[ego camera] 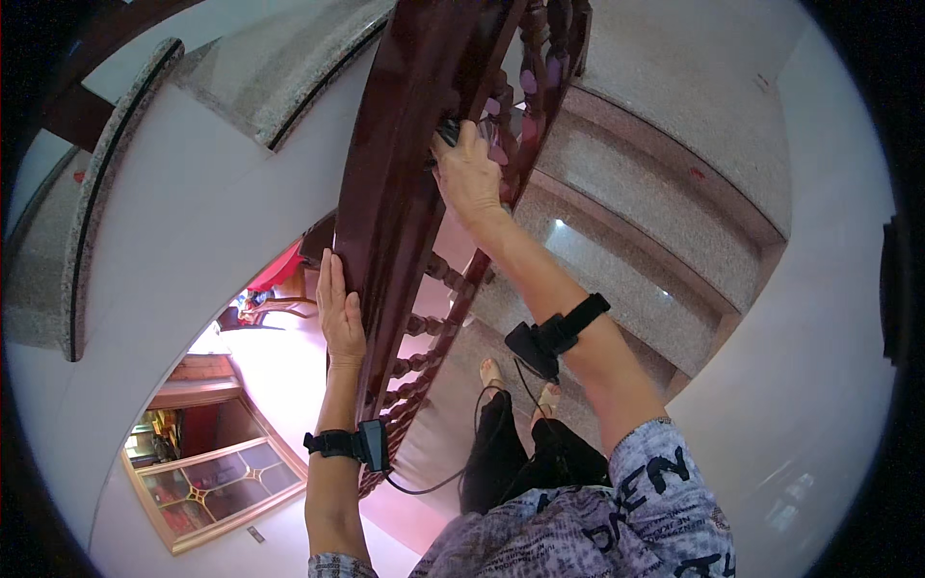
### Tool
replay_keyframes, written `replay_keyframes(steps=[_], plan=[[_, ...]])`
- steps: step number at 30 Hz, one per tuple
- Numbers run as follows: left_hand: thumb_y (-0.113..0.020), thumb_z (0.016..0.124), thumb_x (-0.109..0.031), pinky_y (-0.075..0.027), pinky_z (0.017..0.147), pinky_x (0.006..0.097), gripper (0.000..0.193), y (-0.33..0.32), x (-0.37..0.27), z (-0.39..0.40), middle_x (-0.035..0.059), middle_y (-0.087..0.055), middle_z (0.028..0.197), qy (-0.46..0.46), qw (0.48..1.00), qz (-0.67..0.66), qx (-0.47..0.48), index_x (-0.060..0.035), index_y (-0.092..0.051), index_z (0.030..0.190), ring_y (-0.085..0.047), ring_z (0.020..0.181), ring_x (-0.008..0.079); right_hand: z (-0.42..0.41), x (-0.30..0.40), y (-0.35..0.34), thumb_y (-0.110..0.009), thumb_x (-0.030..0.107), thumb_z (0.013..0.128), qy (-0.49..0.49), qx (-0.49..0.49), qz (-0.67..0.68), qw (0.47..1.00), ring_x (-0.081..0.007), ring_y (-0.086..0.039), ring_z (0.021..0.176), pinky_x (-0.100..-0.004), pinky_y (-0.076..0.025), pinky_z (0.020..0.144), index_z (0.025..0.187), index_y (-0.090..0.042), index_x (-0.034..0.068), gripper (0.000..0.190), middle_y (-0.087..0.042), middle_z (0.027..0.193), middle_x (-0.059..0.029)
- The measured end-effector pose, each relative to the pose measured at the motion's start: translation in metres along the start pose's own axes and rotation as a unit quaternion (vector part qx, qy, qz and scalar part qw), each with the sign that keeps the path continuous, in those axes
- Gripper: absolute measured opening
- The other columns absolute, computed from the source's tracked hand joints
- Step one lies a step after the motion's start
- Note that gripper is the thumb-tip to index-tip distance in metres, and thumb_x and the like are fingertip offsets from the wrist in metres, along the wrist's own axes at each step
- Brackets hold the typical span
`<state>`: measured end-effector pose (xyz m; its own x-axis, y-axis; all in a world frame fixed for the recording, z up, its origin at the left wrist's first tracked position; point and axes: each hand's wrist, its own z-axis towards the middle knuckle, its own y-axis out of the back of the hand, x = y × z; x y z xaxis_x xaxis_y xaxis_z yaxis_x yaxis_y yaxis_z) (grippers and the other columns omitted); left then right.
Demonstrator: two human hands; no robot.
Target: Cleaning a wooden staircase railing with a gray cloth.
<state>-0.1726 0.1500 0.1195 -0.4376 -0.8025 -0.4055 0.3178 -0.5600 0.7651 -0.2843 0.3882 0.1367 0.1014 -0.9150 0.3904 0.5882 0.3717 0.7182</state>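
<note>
A dark, glossy wooden stair handrail [383,180] runs down the middle of the view. My right hand [470,170] is bent round a small black object [449,132] on the inner side of the rail; what that object is I cannot tell. Flat along the rail's left side lies my left hand [341,311], its fingers straight and pointing up the picture, holding nothing. Turned wooden balusters [426,325] stand below the rail. Each forearm wears a black strap with a small device and a cable.
Speckled stone steps [650,166] with a pale wall lie to the right of the rail. More stone-edged steps [289,87] curve at the upper left. Below left are a framed glass window [224,484] and a wooden chair [282,309]. Cables hang near my legs.
</note>
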Motion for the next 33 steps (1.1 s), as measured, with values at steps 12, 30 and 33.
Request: replay_keyframes(steps=[12,30,33], plan=[[-0.022,0.101,-0.039,-0.012,0.117,0.0446,0.058,0.001,-0.001,0.001,0.0135,-0.028,0.154,0.014,1.0,0.006,0.024,-0.0055,-0.029,0.149,-0.026,0.142,0.0292,-0.086,0.028,-0.028,-0.066,0.013,0.075,0.046,0.072,-0.03,0.996,-0.0284,-0.059,0.087,-0.0312,-0.056,0.063,0.123,-0.055,0.013,0.049,-0.049,0.114,-0.0162],[-0.03,0.101,-0.033,-0.023,0.113,0.0442,0.054,-0.001,0.005,-0.002,0.0154,-0.034,0.151,-0.003,1.0,0.015,0.004,-0.005,-0.033,0.147,-0.032,0.137,0.0342,-0.045,-0.027,0.0,-0.056,0.011,0.082,0.093,0.049,0.133,0.985,-0.031,-0.056,0.099,-0.0412,-0.054,0.079,0.115,-0.062,0.023,0.035,-0.047,0.111,-0.0126],[-0.029,0.101,-0.034,-0.023,0.113,0.0444,0.054,0.001,0.005,-0.003,0.0162,-0.033,0.151,0.001,1.0,0.023,0.007,-0.004,-0.033,0.146,-0.031,0.137,0.035,0.004,-0.049,0.023,-0.06,0.006,0.077,0.117,0.013,0.063,0.991,-0.0307,-0.055,0.091,-0.0423,-0.055,0.067,0.115,-0.056,0.02,0.04,-0.046,0.107,-0.0125]])
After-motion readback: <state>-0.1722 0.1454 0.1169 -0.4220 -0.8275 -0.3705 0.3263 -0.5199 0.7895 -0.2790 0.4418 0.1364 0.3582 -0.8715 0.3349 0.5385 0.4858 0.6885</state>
